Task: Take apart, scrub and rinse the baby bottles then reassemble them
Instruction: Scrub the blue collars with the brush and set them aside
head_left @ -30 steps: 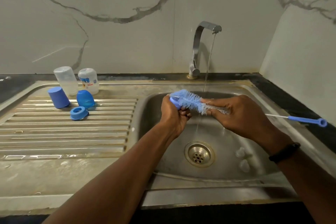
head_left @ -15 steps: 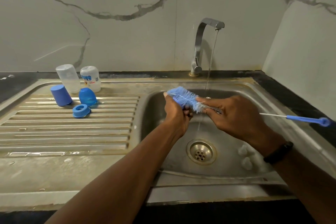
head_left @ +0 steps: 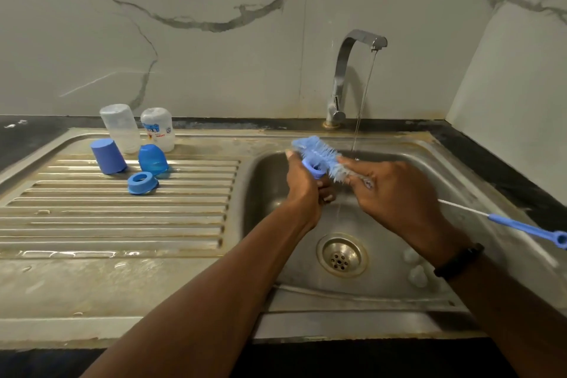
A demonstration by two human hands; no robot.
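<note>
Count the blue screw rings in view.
2: one ring lies on the drainboard, one ring is held by the left hand over the basin. Others may be hidden.

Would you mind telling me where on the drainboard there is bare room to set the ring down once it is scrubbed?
The ribbed drainboard lies bare in front of the loose ring, out to the basin. The flat strip along its near edge is bare too. The back left is crowded: two bottles, two caps and that ring.
</note>
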